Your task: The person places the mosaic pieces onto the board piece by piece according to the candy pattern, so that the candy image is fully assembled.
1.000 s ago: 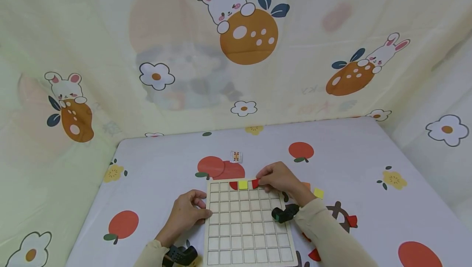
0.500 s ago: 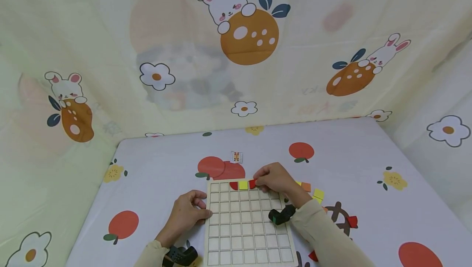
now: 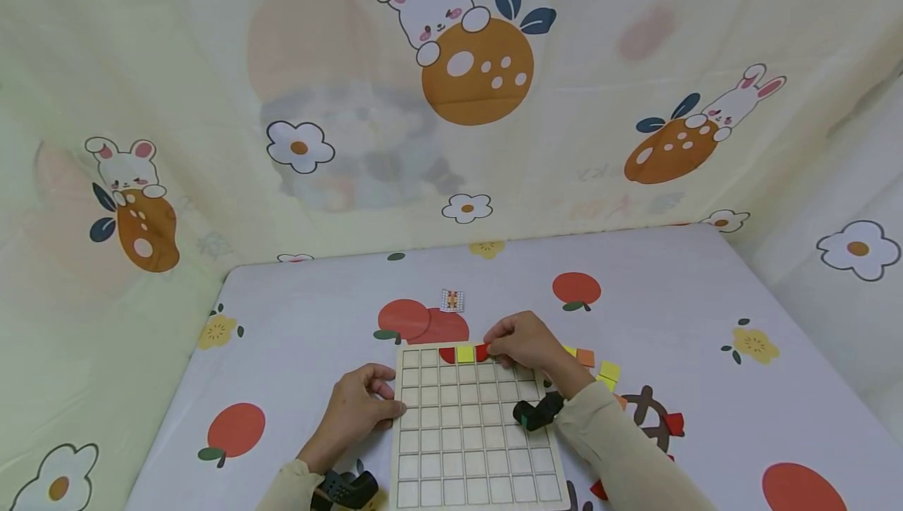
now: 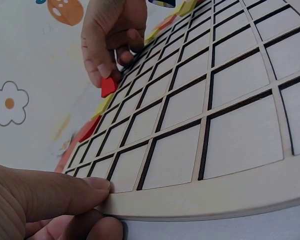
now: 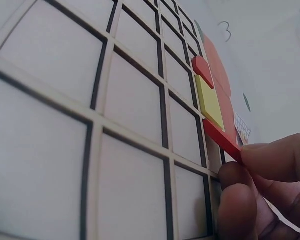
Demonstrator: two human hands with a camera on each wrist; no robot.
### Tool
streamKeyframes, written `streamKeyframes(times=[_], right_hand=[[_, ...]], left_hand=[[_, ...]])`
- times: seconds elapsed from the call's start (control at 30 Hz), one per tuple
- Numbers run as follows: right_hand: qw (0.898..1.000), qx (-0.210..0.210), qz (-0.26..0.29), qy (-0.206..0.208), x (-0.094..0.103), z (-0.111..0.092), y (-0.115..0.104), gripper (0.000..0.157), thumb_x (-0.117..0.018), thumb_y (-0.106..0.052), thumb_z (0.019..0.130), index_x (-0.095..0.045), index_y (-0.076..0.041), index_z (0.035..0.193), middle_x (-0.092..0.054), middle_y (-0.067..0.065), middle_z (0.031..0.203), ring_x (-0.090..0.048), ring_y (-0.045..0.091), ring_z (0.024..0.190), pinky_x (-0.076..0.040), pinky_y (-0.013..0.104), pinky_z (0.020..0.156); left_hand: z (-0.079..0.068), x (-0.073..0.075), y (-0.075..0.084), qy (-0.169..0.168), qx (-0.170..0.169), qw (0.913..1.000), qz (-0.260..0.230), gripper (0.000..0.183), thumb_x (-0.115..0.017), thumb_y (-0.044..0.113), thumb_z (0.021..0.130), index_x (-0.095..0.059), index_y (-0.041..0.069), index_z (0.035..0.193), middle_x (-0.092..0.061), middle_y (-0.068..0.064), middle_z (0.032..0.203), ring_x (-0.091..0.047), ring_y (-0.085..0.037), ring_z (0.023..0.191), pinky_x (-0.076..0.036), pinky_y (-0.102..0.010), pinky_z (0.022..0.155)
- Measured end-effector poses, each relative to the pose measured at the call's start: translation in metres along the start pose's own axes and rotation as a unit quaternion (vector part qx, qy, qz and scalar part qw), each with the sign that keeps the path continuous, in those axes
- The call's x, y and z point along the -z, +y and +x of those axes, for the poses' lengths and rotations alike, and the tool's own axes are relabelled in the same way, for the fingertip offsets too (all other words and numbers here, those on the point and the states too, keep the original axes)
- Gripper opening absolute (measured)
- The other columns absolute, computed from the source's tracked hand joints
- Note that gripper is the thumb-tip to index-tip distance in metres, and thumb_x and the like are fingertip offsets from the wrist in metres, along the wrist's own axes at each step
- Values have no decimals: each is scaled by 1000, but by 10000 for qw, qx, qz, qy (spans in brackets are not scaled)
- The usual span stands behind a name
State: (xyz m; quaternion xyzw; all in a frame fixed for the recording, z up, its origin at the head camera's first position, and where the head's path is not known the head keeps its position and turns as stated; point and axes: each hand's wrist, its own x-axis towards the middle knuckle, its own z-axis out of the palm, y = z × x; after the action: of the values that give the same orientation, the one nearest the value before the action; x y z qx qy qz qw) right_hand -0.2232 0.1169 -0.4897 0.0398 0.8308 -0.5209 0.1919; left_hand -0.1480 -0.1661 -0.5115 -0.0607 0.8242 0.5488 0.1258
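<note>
A wooden grid board (image 3: 469, 417) lies on the table before me. My left hand (image 3: 356, 405) grips its left edge, thumb on the top face and fingers curled at the side. Between thumb and fingertips, my right hand (image 3: 525, 341) pinches a red tile (image 5: 222, 140) over the far row. The tile is tilted, its free end right at a yellow square tile (image 5: 209, 102) in that row. On the yellow tile's other side sits another red tile (image 3: 447, 354) with a rounded edge. Fingers partly cover the held tile in the head view.
Beyond the board lies a small patterned card (image 3: 452, 301). Loose tiles are scattered to the right, among them an orange one (image 3: 585, 358), a yellow one (image 3: 608, 372) and a red one (image 3: 674, 423). A printed curtain (image 3: 339, 221) hangs behind the table.
My right hand has shifted slightly left with the red tile, bringing it beside the yellow tile, and then stays nearly still. The left hand and the board have not moved.
</note>
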Motion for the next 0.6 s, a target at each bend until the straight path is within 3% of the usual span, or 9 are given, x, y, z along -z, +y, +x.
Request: streamKeyframes(times=[0.6], right_hand=[[9999, 108, -101, -18, -1, 0, 0, 8, -75, -1, 88, -76, -2, 96, -72, 8, 91, -57, 17, 62, -51, 25, 59]], left_hand=[[0, 0, 1, 23, 0, 10000, -1, 47, -87, -3, 76, -65, -2, 118, -63, -8, 87, -63, -15, 65, -59, -30, 56]])
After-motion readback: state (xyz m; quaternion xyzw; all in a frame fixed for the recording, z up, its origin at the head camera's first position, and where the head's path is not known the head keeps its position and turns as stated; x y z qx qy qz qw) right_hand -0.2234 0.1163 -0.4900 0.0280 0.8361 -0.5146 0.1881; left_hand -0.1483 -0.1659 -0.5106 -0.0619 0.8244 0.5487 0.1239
